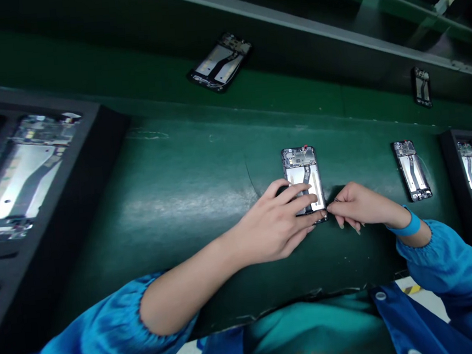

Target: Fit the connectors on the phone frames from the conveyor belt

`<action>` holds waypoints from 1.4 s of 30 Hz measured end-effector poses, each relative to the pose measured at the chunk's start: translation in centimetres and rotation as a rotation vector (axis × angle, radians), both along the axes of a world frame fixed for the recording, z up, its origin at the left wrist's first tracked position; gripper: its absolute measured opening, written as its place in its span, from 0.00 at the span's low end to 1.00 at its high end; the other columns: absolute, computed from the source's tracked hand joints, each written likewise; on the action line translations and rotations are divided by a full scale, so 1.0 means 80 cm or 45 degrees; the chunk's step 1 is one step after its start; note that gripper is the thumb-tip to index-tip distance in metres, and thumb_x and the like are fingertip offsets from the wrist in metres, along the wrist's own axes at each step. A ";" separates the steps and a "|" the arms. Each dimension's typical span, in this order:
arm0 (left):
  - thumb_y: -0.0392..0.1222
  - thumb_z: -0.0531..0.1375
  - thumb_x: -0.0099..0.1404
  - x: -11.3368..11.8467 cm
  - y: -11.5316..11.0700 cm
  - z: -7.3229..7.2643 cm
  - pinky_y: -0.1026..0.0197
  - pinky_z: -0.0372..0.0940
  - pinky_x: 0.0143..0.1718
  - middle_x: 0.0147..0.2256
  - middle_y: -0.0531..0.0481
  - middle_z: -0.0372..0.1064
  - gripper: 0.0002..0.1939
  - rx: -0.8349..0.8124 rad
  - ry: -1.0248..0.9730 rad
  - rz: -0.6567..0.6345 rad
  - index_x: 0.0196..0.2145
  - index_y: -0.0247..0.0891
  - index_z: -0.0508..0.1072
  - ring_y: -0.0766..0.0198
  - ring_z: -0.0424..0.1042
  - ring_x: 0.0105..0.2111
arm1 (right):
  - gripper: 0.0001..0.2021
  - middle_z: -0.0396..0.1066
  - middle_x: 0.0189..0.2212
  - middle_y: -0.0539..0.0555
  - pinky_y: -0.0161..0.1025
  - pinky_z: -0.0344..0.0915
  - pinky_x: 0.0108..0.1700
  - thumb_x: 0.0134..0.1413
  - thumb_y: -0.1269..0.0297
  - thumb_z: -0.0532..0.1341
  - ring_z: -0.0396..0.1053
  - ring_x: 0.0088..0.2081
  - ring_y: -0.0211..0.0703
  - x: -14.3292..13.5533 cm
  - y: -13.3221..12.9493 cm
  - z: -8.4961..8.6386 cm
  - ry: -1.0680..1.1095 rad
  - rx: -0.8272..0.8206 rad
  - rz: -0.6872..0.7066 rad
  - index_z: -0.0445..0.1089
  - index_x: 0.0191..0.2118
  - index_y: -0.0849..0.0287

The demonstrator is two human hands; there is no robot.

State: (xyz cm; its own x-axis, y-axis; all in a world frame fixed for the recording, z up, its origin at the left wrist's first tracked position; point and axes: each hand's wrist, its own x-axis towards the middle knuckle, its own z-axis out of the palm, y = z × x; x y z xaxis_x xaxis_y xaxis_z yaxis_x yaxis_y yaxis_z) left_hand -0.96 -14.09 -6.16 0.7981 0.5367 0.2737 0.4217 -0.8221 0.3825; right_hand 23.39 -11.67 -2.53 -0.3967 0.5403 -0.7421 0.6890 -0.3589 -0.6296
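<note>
left hand (pixel 279 220) across opened phone (pixel 300 172), right hand (pixel 355 206) at lower corner

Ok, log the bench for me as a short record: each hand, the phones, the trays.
Left hand: fingers spread on the middle phone
Right hand: thumb and index finger together at its lower right corner; any item held is too small to tell
Middle phone: lying open, insides showing
Right phone: open, left of the right tray
Farther back: far left phone, far right phone
Left tray: holds open phones
Right tray: likewise
</note>
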 end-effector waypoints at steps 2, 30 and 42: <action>0.43 0.56 0.73 0.000 0.000 0.000 0.42 0.55 0.58 0.53 0.45 0.73 0.15 -0.002 -0.003 -0.001 0.53 0.46 0.79 0.46 0.65 0.58 | 0.16 0.65 0.10 0.46 0.27 0.57 0.16 0.56 0.68 0.57 0.64 0.13 0.33 -0.002 -0.001 0.000 -0.020 0.026 -0.018 0.71 0.19 0.59; 0.46 0.52 0.75 0.088 0.231 -0.020 0.34 0.45 0.66 0.66 0.48 0.63 0.21 -0.082 0.050 0.498 0.62 0.48 0.71 0.46 0.55 0.68 | 0.24 0.62 0.09 0.47 0.31 0.58 0.19 0.60 0.47 0.62 0.60 0.12 0.33 0.011 -0.012 -0.025 0.288 0.167 -0.400 0.72 0.21 0.60; 0.62 0.59 0.64 -0.048 0.245 -0.001 0.32 0.54 0.58 0.54 0.26 0.72 0.51 -0.207 0.355 1.688 0.73 0.33 0.43 0.34 0.68 0.57 | 0.25 0.61 0.11 0.46 0.30 0.57 0.18 0.59 0.45 0.61 0.61 0.13 0.33 0.006 -0.014 -0.056 0.471 0.103 -0.303 0.73 0.22 0.61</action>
